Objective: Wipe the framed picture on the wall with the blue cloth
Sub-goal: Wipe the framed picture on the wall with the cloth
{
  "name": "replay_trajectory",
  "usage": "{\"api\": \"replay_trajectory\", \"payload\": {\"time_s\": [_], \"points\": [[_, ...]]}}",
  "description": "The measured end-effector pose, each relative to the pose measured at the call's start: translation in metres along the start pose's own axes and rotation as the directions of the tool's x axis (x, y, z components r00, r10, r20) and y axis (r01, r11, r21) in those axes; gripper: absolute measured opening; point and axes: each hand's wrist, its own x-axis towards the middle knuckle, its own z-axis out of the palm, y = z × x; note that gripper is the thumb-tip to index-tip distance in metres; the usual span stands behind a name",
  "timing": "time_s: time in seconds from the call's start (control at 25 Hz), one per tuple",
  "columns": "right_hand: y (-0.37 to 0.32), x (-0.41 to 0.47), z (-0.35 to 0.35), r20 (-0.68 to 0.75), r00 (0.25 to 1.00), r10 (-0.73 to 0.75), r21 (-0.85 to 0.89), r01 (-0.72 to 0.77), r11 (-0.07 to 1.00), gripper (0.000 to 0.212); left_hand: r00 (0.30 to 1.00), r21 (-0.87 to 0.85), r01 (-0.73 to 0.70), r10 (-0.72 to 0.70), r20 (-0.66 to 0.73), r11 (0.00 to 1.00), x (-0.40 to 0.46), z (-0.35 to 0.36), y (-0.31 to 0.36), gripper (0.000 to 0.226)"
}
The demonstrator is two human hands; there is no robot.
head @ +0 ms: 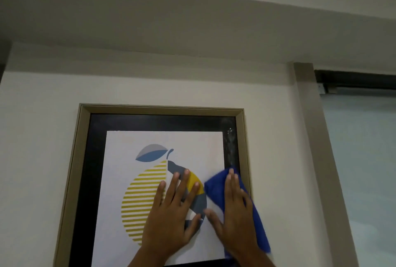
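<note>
The framed picture (85, 159) hangs on the white wall: a beige frame, a black mat and a white print of a striped yellow and blue fruit. My left hand (171, 213) lies flat on the glass over the fruit, fingers spread, holding nothing. My right hand (233, 213) presses the blue cloth (214, 189) against the picture's right side, near the black mat. The cloth hangs down past my wrist along the right frame edge. Dusty smears show on the mat's upper right corner.
A beige door or window jamb (310, 138) runs down the wall to the right of the picture, with frosted glass (364, 159) and a dark rail beyond it. A ceiling beam (192, 20) crosses overhead.
</note>
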Motion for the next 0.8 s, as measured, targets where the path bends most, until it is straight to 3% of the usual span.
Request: {"api": "replay_trajectory", "payload": {"time_s": [0.04,0.28,0.48,0.52,0.6,0.64,0.68,0.76,0.8], "points": [[-0.001,0.022,-0.001,-0.024,0.999,0.027,0.049,-0.026,0.998,0.094,1.0,-0.006,0.0,0.0,0.014,1.0,0.0,0.0,-0.001,0.08],[-0.007,0.139,-0.014,-0.037,0.999,-0.032,-0.065,0.03,0.997,0.09,1.0,0.017,0.013,-0.013,0.023,1.0,0.001,0.006,-0.003,0.081],[-0.01,0.029,0.009,-0.068,0.989,0.128,-0.026,-0.13,0.991,0.087,0.999,0.022,-0.003,0.003,-0.035,1.0,-0.001,0.007,-0.001,0.078],[-0.01,0.001,0.011,-0.047,0.988,0.145,-0.075,-0.148,0.986,0.095,0.999,0.029,-0.007,0.008,-0.037,1.0,-0.001,0.006,0.0,0.078],[-0.009,-0.029,0.019,0.006,0.961,0.276,-0.042,-0.276,0.96,0.158,0.999,0.034,-0.01,0.012,-0.041,0.999,-0.002,0.004,-0.001,0.077],[-0.01,-0.034,0.017,0.018,0.958,0.285,0.011,-0.285,0.958,0.175,0.999,0.035,-0.009,0.011,-0.038,0.999,-0.002,0.003,-0.001,0.077],[-0.01,-0.033,0.013,0.065,0.967,0.245,-0.002,-0.245,0.97,0.17,0.999,0.041,-0.008,0.009,-0.031,0.999,-0.001,0.003,-0.001,0.077],[-0.007,-0.022,-0.001,0.042,0.999,0.005,-0.09,-0.001,0.996,0.103,1.0,0.049,-0.012,0.013,-0.021,0.999,-0.002,0.004,-0.002,0.077],[-0.004,-0.006,-0.006,0.08,0.997,0.007,-0.082,-0.001,0.997,0.089,1.0,0.046,-0.013,0.014,-0.022,0.999,-0.003,0.004,-0.002,0.078]]}}
